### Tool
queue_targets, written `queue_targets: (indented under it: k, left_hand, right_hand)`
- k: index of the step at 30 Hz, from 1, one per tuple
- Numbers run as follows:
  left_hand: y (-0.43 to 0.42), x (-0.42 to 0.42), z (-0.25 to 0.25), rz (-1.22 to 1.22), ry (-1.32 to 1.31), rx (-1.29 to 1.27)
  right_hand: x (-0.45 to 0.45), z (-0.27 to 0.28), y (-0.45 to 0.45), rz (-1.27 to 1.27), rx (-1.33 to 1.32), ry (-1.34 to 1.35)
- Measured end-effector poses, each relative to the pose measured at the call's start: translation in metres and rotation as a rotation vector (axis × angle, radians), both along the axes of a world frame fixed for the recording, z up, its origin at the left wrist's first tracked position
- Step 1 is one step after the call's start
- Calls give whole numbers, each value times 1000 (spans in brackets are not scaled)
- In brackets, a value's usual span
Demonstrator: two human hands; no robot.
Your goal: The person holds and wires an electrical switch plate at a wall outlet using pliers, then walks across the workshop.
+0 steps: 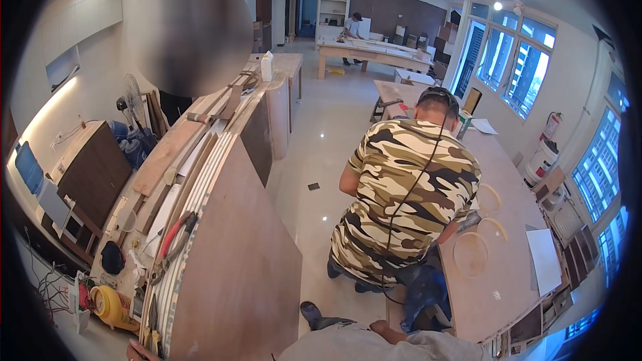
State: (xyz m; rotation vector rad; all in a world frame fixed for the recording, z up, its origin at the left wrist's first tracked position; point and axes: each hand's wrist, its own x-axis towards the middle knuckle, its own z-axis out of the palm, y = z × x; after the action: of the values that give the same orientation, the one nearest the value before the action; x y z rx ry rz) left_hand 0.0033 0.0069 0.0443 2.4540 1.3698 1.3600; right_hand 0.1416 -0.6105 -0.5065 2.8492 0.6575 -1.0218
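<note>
At the bottom left edge, a small part of my left hand (138,351) shows beside the near end of a stack of boards (227,254) standing on edge. Most of that hand is cut off, so its grip is hidden. Yellow-handled pliers (155,335) lie right by it. Farther up the board edges rests a tool with red and black handles (175,235). My right hand (388,331) is low in front of my grey clothing, its fingers not clear. It is nearest to a crouching co-worker in a camouflage shirt (408,187), whose hands are mostly hidden by the body.
On the right, a long wooden bench (495,281) carries ring-shaped pieces (471,255) and a white sheet (544,261). A yellow container (112,307) is at lower left. A white bottle (267,67) stands on the left bench. Another person (352,27) works at a far table (374,53).
</note>
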Motion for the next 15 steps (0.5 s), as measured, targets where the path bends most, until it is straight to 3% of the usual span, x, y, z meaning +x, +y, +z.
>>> queue_targets:
  k: [4, 6, 8, 9, 10, 11, 12, 14, 15]
  left_hand:
    - [6, 10, -7, -52, -18, -25]
    - [11, -3, -15, -20, -12, -46]
    - [51, -25, -59, -16, -42, -53]
    - [42, -21, -48, 30, -21, -103]
    - [30, -14, -37, -17, -87, -42]
    - [18, -8, -22, 33, -122, -201]
    - [16, -5, -27, 45, -130, -51]
    - [10, -8, -10, -3, -78, -39]
    - [3, -5, -3, -15, -65, -3]
  right_hand:
    - [25, -46, 16, -107, 94, -97]
    - [32, 13, 46, -721, 459, -195]
    - [45, 39, 58, -1060, 783, 96]
    - [49, 55, 64, -974, 733, 165]
    - [63, 69, 76, -1163, 801, 207]
    - [63, 69, 78, -1361, 841, 250]
    - [65, 68, 78, -1274, 774, 309]
    - [73, 42, 69, -1269, 978, 441]
    - [70, 39, 65, -1221, 933, 474]
